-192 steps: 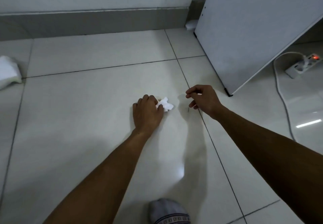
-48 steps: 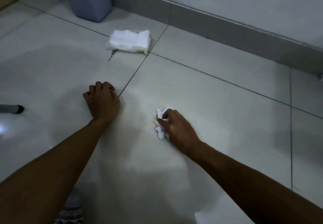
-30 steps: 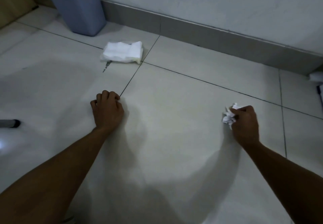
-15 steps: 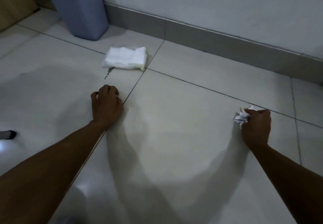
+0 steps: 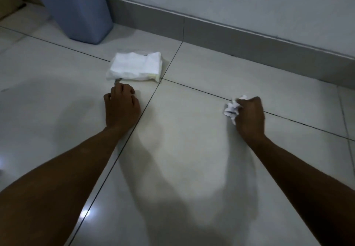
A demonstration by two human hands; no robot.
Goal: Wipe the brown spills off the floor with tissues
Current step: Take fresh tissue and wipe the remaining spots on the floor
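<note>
Both bare forearms reach forward over a pale tiled floor in dim light. The right hand, at about 3 o'clock from the middle of the view, is curled into a fist with its grip clamped on a crumpled white tissue, which bulges out at the 9 o'clock side of the knuckles and seems to touch the tile just beside a dark grout line. The left hand, at about 10 o'clock from the middle, rests knuckles-down on the floor, its grip drawn together with the fingers curled under and nothing visible inside it. Just beyond that hand, toward 12 o'clock, lies a flat pack of white tissues in a clear wrapper, near the crossing of two grout lines; a small dark streak shows at the pack's near edge, just beside the left fingertips, though whether it is a spill or something else cannot be told. Farther off at 11 o'clock stands a blue-grey bin, upright close to the grey skirting that runs along the foot of the wall. The tile between the two hands is shadowed by the arms, and no clear brown mark can be made out there.
</note>
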